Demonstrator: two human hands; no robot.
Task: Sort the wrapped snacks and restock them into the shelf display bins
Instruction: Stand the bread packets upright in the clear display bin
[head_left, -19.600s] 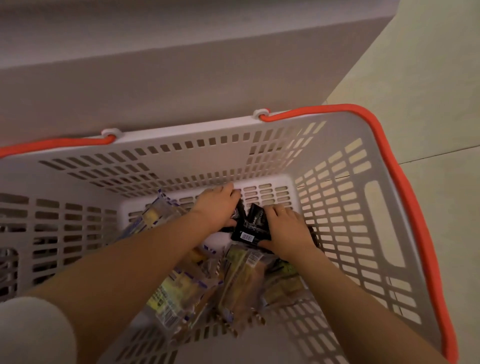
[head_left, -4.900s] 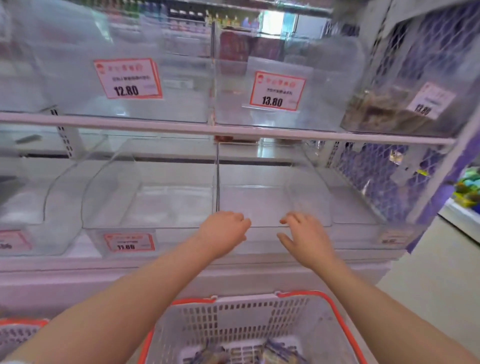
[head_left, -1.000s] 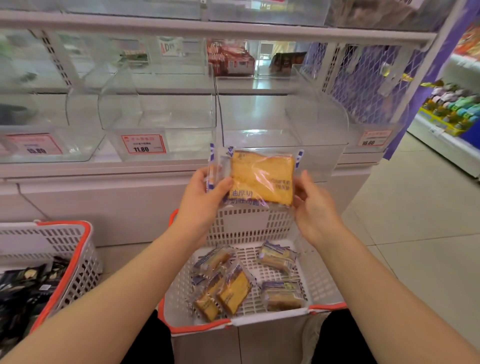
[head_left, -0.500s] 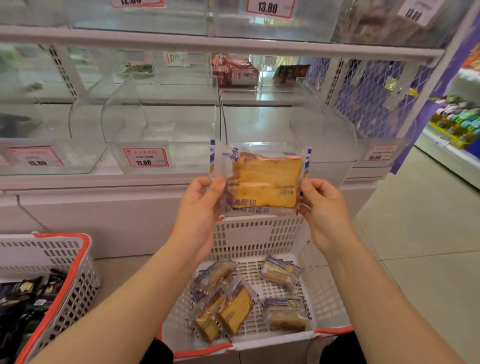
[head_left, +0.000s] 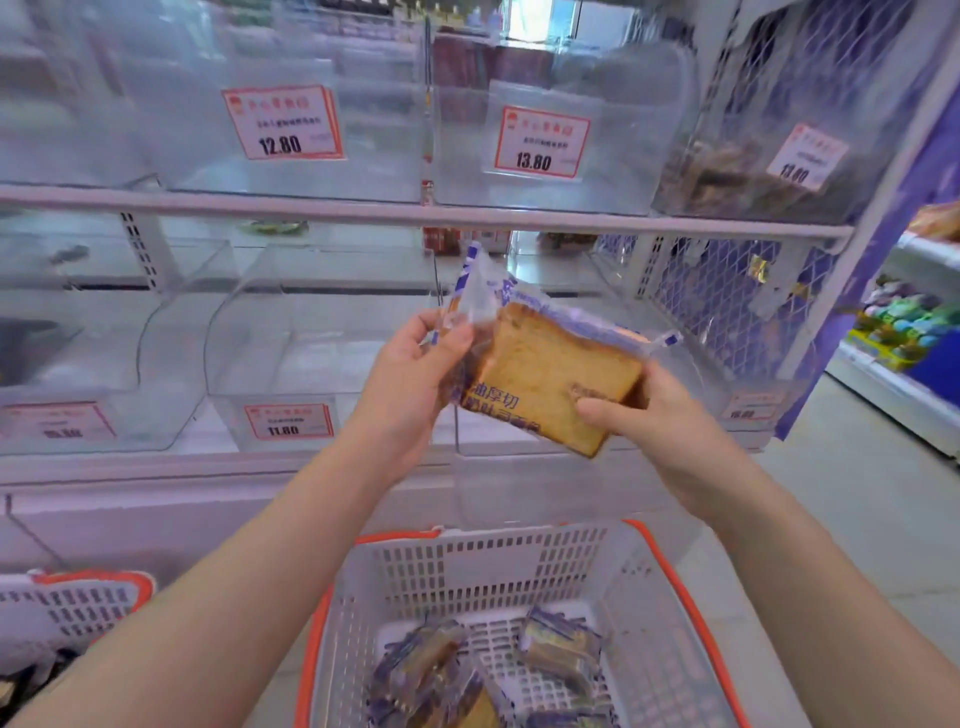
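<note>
Before the lower shelf, both hands held 1 wrapped toast slice (head_left: 545, 379) up in the air, tilted, its far corner higher than its near one. The left hand (head_left: 410, 379) pinched the clear wrapper's upper left flap between thumb and curled fingers. The right hand (head_left: 660, 410) gripped the slice's lower right corner, thumb on top and fingers curled beneath.

Just behind the slice stood a clear display bin (head_left: 670, 358) with an open top; its curved front wall lay level with the slice's lower edge. To its left sat another clear bin (head_left: 291, 358) tagged 11.80 (head_left: 288, 422), the 2 parted by an upright clear wall. An upper shelf rail (head_left: 363, 210) ran across above the bins' open tops, carrying bins tagged 12.80 (head_left: 283, 123) and 13.80 (head_left: 540, 143).

Below the forearms stood a white basket with an orange rim (head_left: 670, 566), holding more wrapped slices (head_left: 431, 660). A second basket (head_left: 72, 603) showed at the lower left corner.
</note>
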